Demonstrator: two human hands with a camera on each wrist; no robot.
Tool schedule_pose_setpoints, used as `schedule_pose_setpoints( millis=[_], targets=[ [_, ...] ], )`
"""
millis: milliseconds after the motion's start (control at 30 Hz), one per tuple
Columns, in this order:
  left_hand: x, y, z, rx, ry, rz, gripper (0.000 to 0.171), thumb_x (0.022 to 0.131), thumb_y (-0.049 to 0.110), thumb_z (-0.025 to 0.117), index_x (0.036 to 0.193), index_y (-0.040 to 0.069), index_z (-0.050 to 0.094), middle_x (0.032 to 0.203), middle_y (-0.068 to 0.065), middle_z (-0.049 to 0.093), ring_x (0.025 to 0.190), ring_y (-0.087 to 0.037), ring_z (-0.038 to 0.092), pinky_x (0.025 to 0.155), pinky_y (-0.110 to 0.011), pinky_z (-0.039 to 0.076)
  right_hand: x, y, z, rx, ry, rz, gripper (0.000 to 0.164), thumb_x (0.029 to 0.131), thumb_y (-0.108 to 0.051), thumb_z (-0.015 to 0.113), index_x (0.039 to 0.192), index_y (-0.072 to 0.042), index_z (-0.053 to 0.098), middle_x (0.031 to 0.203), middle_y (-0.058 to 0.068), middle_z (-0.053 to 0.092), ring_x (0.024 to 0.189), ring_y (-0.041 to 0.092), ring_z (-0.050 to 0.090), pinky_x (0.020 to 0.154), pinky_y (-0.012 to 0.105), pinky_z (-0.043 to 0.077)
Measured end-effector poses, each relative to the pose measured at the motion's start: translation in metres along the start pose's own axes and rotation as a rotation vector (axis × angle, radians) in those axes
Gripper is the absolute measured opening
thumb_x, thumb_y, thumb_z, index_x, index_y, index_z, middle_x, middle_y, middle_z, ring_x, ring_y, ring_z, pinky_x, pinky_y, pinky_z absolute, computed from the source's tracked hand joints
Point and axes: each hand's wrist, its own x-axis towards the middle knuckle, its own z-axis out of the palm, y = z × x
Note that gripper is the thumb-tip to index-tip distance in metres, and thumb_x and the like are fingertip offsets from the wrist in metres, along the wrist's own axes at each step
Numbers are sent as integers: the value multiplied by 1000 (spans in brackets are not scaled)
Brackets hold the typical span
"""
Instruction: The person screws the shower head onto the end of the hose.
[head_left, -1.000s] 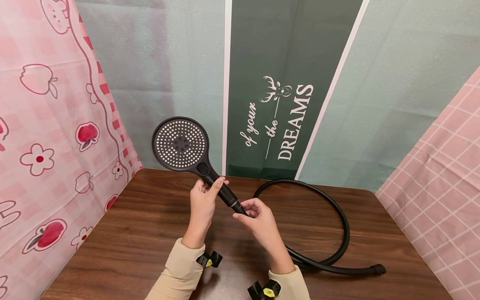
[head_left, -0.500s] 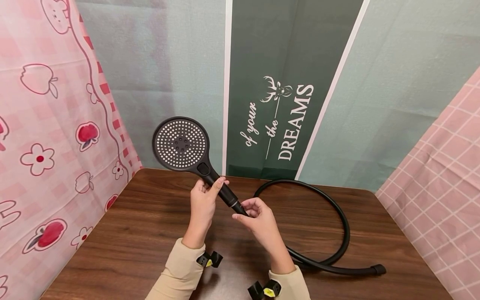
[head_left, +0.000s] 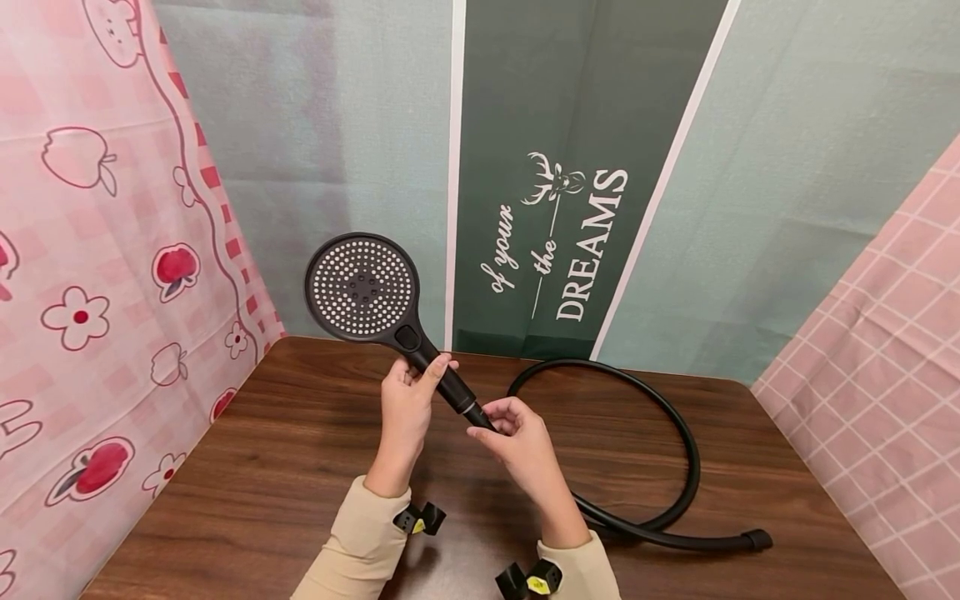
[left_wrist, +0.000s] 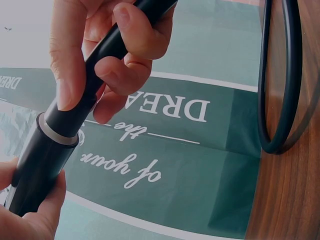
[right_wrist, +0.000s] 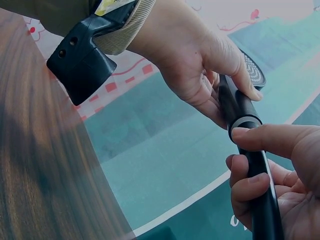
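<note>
A black handheld shower head (head_left: 362, 287) with a round face of white nozzles tilts up to the left above the table. My left hand (head_left: 407, 404) grips its handle (left_wrist: 37, 167), thumb along one side. Against the handle's lower end sits the connector of a black shower hose (head_left: 693, 467), a pale ring (left_wrist: 57, 132) showing at the joint. My right hand (head_left: 517, 437) holds that hose end with thumb and curled fingers, as the right wrist view shows close up. The hose loops behind the right hand across the table, its other end fitting (head_left: 757, 539) lying at the right.
The brown wooden table (head_left: 285, 467) reaches back to a green cloth backdrop (head_left: 585, 100) with white lettering. Pink patterned cloth (head_left: 97, 317) hangs at the left and a pink checked cloth (head_left: 885, 358) at the right. Black wrist cameras are strapped over both sleeves.
Almost nothing differs: both hands keep their holds, and the shower head and hose stay in place. Only the right thumb shifts very slightly at the joint.
</note>
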Motion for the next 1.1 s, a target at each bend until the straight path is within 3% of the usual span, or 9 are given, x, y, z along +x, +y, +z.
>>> schedule_pose_setpoints(
  millis=[433, 667, 1100],
  targets=[
    [0, 1, -1, 13, -4, -4, 25, 94, 12, 68, 112, -2, 58, 88, 0, 76, 89, -14, 74, 83, -20, 55, 1, 0, -1, -3, -10, -13, 28, 80, -9, 82, 103, -1, 67, 83, 9, 68, 53, 9, 46, 49, 22, 41],
    [1, 0, -2, 26, -6, -12, 27, 94, 14, 68, 113, -2, 57, 89, -1, 76, 94, -20, 75, 83, -20, 55, 1, 2, 0, 41, -18, -4, 37, 79, -4, 82, 108, 0, 59, 93, 12, 66, 68, 9, 55, 56, 22, 42],
    [0, -1, -2, 18, -3, -10, 26, 94, 13, 69, 112, -2, 58, 86, -1, 76, 89, -13, 74, 83, -20, 54, 1, 0, 0, 11, -7, 4, 31, 79, -6, 82, 104, -1, 64, 80, 10, 68, 58, 9, 49, 52, 22, 42]
  ],
)
